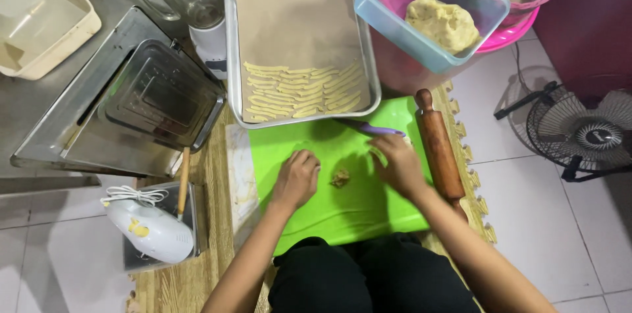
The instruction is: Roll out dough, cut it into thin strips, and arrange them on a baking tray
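While both hands rested on the green cutting mat, a small lump of dough lay on that mat between them, touching neither. The left hand sat just left of the lump with its fingers curled under into a loose fist, knuckles up, gripping nothing that could be seen. The right hand lay just right of the lump, its fingers bent down toward the mat near a purple-handled knife; whether they pinched the handle or merely lay beside it could not be told.

Beyond the far edge of the mat stood a metal baking tray lined with brown paper, and rows of thin dough strips filled the part of it nearest the mat. Along the mat's right edge lay a wooden rolling pin (its near end slipped behind the right forearm). Past the tray's far right corner stood a clear blue tub holding a large ball of dough. Left of the mat, a white hand mixer rested on a small metal pan.
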